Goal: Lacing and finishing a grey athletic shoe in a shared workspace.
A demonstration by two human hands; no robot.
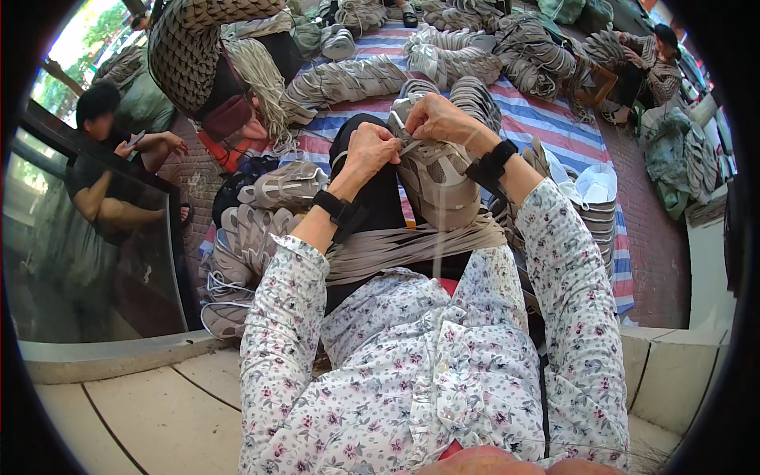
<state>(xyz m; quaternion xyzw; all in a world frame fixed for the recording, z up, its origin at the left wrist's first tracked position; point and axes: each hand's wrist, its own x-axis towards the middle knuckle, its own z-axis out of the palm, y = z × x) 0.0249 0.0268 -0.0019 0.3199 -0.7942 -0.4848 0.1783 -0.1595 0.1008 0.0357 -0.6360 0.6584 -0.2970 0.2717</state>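
A beige and grey sneaker (435, 184) rests on my lap between my knees, its heel toward me. My left hand (370, 157) is at its left side, fingertips pinched on the shoelace (397, 120) near the eyelets. Over the shoe's upper, my right hand (445, 125) is closed with thumb and fingers pressed together on the same lace. A pale lace streak, blurred, hangs from the shoe toward my shirt. Across my thighs lies a thick bundle of loose beige shoelaces (412, 252).
Nested rows of sneakers (348, 83) lie on a striped tarp (546, 131). More shoes (252, 237) are stacked at my left and others (595, 198) at my right. One person (111, 174) sits at far left, another (649, 71) at far right. Someone stands ahead with hanging laces (261, 79).
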